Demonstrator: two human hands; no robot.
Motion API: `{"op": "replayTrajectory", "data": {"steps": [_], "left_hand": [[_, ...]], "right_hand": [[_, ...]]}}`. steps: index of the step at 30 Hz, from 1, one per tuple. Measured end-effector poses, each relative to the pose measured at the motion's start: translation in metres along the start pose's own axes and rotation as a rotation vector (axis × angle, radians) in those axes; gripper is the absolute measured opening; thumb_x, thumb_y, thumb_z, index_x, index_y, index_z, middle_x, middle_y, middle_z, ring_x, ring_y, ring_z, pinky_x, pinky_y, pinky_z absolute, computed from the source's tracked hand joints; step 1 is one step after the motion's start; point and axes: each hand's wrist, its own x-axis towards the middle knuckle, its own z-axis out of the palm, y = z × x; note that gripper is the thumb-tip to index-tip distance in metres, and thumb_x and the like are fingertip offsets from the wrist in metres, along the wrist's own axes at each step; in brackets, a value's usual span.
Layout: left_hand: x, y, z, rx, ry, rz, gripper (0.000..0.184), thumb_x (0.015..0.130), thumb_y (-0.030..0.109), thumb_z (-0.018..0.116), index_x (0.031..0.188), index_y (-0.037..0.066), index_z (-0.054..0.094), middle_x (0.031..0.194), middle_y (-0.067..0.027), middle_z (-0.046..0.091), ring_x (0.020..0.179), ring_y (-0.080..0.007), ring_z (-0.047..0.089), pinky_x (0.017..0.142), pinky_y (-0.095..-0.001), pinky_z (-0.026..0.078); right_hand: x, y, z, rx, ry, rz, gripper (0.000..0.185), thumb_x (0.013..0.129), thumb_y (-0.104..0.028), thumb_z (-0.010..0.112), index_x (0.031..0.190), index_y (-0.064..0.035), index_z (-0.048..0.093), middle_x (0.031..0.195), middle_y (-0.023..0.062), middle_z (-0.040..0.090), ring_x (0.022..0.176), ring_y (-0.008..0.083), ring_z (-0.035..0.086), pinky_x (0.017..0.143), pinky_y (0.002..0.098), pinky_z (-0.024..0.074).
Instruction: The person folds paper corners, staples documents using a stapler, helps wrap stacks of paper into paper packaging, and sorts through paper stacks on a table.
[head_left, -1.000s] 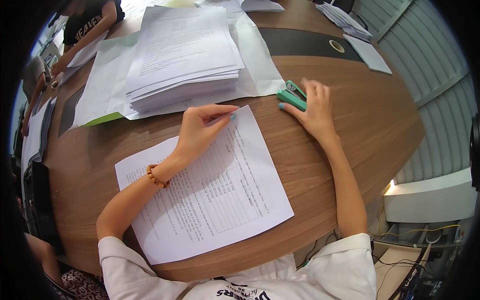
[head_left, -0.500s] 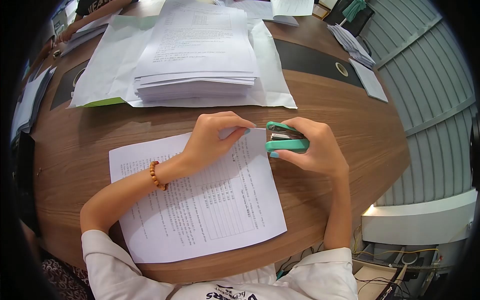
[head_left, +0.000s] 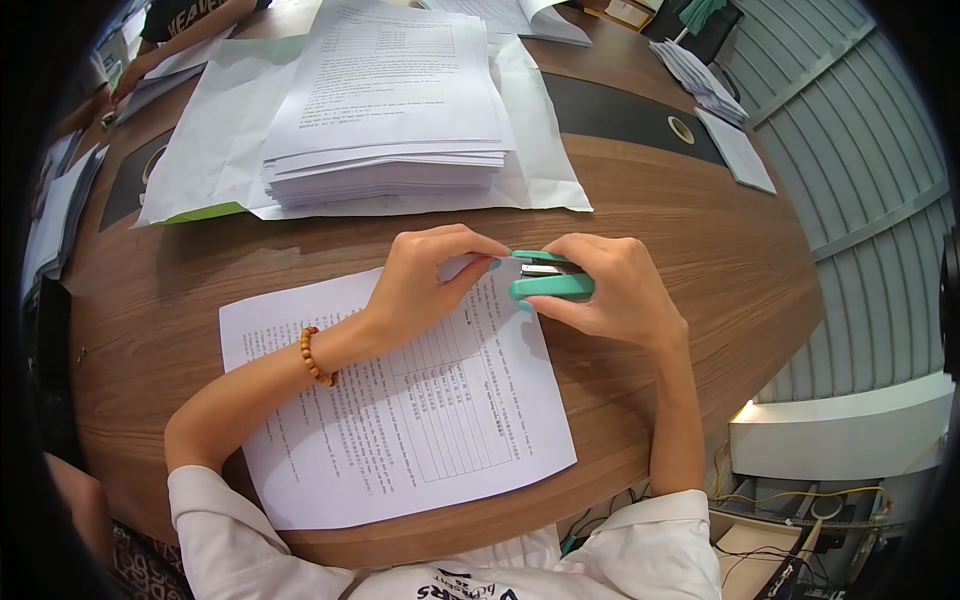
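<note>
Printed paper [head_left: 400,400] lies in front of me on the wooden table, its far right corner pinched between the thumb and fingers of my left hand [head_left: 420,285]. My right hand [head_left: 620,290] is closed around a green stapler [head_left: 555,287], whose open end sits at that same corner, close to my left fingertips. Whether the paper lies between the stapler's jaws is hard to make out. Beyond my hands, a tall stack of printed sheets [head_left: 390,100] rests on a white wrapping sheet [head_left: 555,175].
Rolled tape [head_left: 681,130] lies on a dark strip at the right, near more papers [head_left: 735,150]. Other papers [head_left: 60,220] are at the far left. Another person's arm [head_left: 190,45] reaches over papers at the upper left. The table edge [head_left: 822,300] curves at right.
My right hand has brought the stapler from the right of the paper to its corner. My left hand still pinches that corner. The view has shifted somewhat since the earliest frame.
</note>
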Motion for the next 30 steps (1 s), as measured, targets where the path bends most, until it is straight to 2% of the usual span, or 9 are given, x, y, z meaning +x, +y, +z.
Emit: {"op": "replayTrajectory", "data": {"steps": [4,12,20,22,25,28,30], "left_hand": [[0.0001,0.0014,-0.0004,-0.034,-0.005,-0.042,0.018,0.075,-0.006,0.06,0.092,0.001,0.064,0.09,-0.0087,0.066,0.083,-0.0169,0.064,0.077,-0.0262,0.052],[-0.0002,0.0013,-0.0001,0.006,-0.009,-0.031,0.017,0.076,-0.004,0.061,0.091,0.002,0.065,0.088,-0.0089,0.066,0.08,-0.018,0.064,0.073,-0.0268,0.052],[0.0002,-0.0006,0.0001,-0.001,-0.003,0.035,0.02,0.074,0.0,0.063,0.094,0.003,0.065,0.082,-0.0089,0.064,0.073,-0.0184,0.062,0.065,-0.0271,0.05],[-0.0004,0.0068,-0.0043,0.086,-0.131,-0.01,0.031,0.07,0.002,0.067,0.101,0.002,0.064,0.083,-0.0079,0.06,0.072,-0.0148,0.058,0.063,-0.0246,0.047],[-0.001,0.007,-0.0046,0.106,-0.146,0.038,0.038,0.066,0.008,0.072,0.103,0.001,0.063,0.082,-0.0066,0.058,0.071,-0.0146,0.055,0.061,-0.025,0.044],[-0.0005,0.0028,-0.0029,0.089,-0.128,0.029,0.034,0.07,0.012,0.072,0.101,0.004,0.064,0.082,-0.0069,0.058,0.071,-0.0162,0.056,0.058,-0.0259,0.045],[-0.0013,-0.0007,-0.0005,0.066,-0.105,0.051,0.033,0.07,0.014,0.072,0.101,0.004,0.064,0.085,-0.0071,0.059,0.072,-0.0168,0.056,0.061,-0.0267,0.045]], "right_hand": [[0.001,0.0029,0.0059,0.003,0.053,-0.029,0.031,0.069,-0.031,0.071,0.073,-0.0026,0.06,0.063,0.0093,0.06,0.053,0.0227,0.057,0.051,0.0312,0.0444],[0.0014,0.0037,0.0049,-0.032,0.03,-0.018,0.031,0.071,-0.031,0.07,0.068,-0.0039,0.056,0.059,0.0087,0.057,0.05,0.0226,0.055,0.048,0.0318,0.0423],[0.0021,0.0047,0.0064,-0.04,0.055,-0.056,0.031,0.072,-0.031,0.069,0.07,-0.004,0.055,0.06,0.0088,0.057,0.05,0.0226,0.055,0.048,0.0317,0.0419],[0.0018,0.0046,0.0062,-0.04,0.053,-0.062,0.031,0.072,-0.031,0.069,0.07,-0.004,0.055,0.06,0.0089,0.057,0.05,0.0227,0.055,0.048,0.0316,0.0419],[0.0015,0.0044,0.0056,-0.062,0.043,-0.046,0.029,0.068,-0.029,0.072,0.075,-0.0038,0.059,0.063,0.0079,0.059,0.052,0.0205,0.056,0.049,0.0291,0.0423],[0.0006,0.0047,0.005,-0.065,0.041,-0.06,0.03,0.068,-0.03,0.073,0.076,-0.0038,0.059,0.064,0.0081,0.059,0.053,0.0209,0.057,0.05,0.0292,0.0428],[0.0001,0.0062,0.0055,-0.051,0.042,-0.083,0.031,0.068,-0.03,0.073,0.077,-0.0039,0.059,0.065,0.008,0.059,0.053,0.0211,0.057,0.05,0.0295,0.043]]}}
